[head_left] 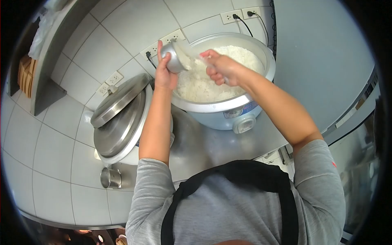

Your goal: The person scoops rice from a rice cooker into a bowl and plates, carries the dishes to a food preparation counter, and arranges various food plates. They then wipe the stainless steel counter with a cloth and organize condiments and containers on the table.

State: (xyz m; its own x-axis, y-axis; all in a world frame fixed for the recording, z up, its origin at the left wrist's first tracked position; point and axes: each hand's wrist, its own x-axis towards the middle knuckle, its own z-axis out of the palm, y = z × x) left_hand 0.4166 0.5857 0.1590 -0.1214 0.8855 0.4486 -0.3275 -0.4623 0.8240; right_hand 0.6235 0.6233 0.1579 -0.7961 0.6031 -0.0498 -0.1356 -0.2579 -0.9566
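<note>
My left hand [165, 73] grips a small metal cup [171, 58], tilted with its mouth toward the right over the rim of a large rice cooker [228, 116]. White rice shows at the cup's mouth. My right hand [223, 68] is closed around the handle of a pale rice paddle [194, 52], smeared by motion, its blade close to the cup's mouth. Below both hands, cooked white rice [210, 87] fills much of the open cooker.
On the left stands a second cooker [143, 153] with metal lids [118, 108] on top. A metal cup [110, 178] is near its base. Both cookers share a steel counter [196, 143]. Plugs sit in wall outlets [228, 17]; a grey panel [322, 61] rises at right.
</note>
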